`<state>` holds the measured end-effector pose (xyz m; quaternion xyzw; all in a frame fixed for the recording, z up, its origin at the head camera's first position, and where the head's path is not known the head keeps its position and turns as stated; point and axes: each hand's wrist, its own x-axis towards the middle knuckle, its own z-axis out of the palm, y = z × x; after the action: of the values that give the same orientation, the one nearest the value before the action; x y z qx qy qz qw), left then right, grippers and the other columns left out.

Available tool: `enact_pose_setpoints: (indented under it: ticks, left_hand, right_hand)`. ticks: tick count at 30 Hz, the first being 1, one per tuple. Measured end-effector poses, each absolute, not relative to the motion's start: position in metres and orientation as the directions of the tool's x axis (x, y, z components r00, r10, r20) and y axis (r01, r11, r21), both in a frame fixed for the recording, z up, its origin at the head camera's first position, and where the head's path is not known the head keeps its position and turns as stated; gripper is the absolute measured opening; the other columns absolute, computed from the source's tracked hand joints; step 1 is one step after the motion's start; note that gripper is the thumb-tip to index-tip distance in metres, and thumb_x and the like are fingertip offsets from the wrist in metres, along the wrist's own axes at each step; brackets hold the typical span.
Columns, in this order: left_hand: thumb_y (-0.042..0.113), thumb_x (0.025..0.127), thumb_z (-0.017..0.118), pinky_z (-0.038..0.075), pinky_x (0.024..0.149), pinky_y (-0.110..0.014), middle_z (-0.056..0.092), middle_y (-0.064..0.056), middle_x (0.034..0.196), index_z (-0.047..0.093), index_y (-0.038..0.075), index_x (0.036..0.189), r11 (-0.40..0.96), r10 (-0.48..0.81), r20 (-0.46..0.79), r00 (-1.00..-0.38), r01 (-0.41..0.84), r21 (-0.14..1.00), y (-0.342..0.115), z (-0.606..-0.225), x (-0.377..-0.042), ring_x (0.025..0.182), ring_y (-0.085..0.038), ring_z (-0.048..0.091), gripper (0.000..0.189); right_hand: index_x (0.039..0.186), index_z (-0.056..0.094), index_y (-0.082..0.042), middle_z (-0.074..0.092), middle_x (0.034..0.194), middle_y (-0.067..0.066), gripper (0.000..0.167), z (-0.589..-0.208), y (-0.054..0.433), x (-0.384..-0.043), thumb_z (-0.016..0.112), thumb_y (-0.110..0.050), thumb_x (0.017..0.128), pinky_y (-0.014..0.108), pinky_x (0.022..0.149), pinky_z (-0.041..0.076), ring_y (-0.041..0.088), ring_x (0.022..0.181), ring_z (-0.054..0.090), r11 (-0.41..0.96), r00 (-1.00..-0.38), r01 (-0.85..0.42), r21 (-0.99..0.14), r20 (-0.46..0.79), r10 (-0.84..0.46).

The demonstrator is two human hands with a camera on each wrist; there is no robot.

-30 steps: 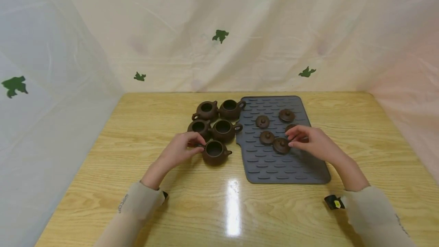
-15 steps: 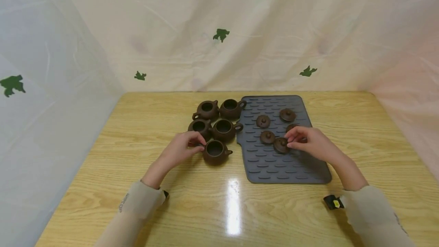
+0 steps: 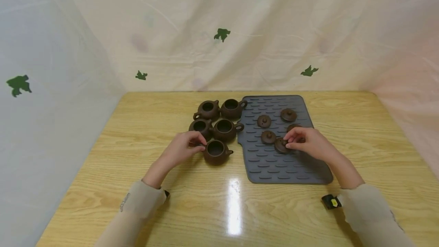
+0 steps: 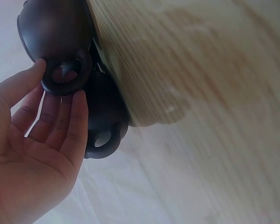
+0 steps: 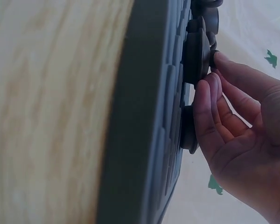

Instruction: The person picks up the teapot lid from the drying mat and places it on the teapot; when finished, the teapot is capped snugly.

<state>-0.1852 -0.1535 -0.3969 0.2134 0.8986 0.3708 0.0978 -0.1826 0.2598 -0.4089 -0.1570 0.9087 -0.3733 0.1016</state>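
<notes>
My left hand [image 3: 181,148] pinches the handle [image 4: 67,87] of the nearest dark brown teapot [image 3: 216,158], which stands lidless on the table with its spout to the right. Several more open teapots [image 3: 224,134] are grouped just behind it. Over the grey ridged mat [image 3: 267,172], the thumb and fingertips of my right hand [image 3: 310,144] are around the knob of a brown teapot lid [image 3: 280,148]. That lid [image 5: 195,56] lies flat at the mat in the right wrist view. Another lid [image 3: 294,127] is partly hidden behind my right fingers.
More lids lie knob up on the mat: one at the left [image 3: 268,137], one behind it [image 3: 264,121] and one at the back [image 3: 289,115]. Wooden tabletop [image 3: 192,209] extends in front. A pale curtain [image 3: 171,48] with green leaf shapes hangs behind.
My right hand has shifted slightly left, its fingertips closing from the lid's right edge to its knob. The left hand keeps its hold on the teapot handle.
</notes>
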Motion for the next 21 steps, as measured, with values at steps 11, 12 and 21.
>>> enact_pose_setpoints:
  ticks: [11,12,21]
  left_hand:
    - [0.01,0.091,0.072,0.06,0.088,-0.037,0.073,-0.005,0.098,0.07,0.011,0.096,0.646,0.445,-0.025,-0.895,0.302,0.701,-0.1537,-0.3974,-0.1854,0.096,-0.019,0.07,0.005]
    - [0.01,0.091,0.072,0.06,0.088,-0.037,0.073,-0.005,0.098,0.07,0.011,0.096,0.645,0.446,-0.024,-0.895,0.302,0.702,-0.1536,-0.3973,-0.1854,0.096,-0.019,0.07,0.005]
    - [0.011,0.092,0.071,0.059,0.089,-0.037,0.073,-0.005,0.099,0.07,0.012,0.096,0.645,0.441,-0.035,-0.897,0.289,0.708,-0.1527,-0.3958,-0.1841,0.097,-0.019,0.069,0.005]
  right_hand:
    - [0.102,0.072,-0.005,0.068,0.089,0.005,0.017,-0.4075,0.2589,-0.1841,0.074,-0.016,0.09,0.022,0.063,0.049,0.008,0.077,0.058,0.686,-0.929,-0.203,-0.698,-0.083,-0.36]
    - [0.102,0.072,-0.005,0.068,0.089,0.005,0.017,-0.4071,0.2586,-0.184,0.074,-0.017,0.09,0.022,0.062,0.049,0.008,0.077,0.058,0.686,-0.93,-0.199,-0.7,-0.087,-0.358]
    - [0.102,0.072,-0.005,0.069,0.089,0.005,0.017,-0.4064,0.2588,-0.1826,0.074,-0.018,0.09,0.022,0.063,0.049,0.008,0.077,0.059,0.69,-0.928,-0.195,-0.697,-0.096,-0.359]
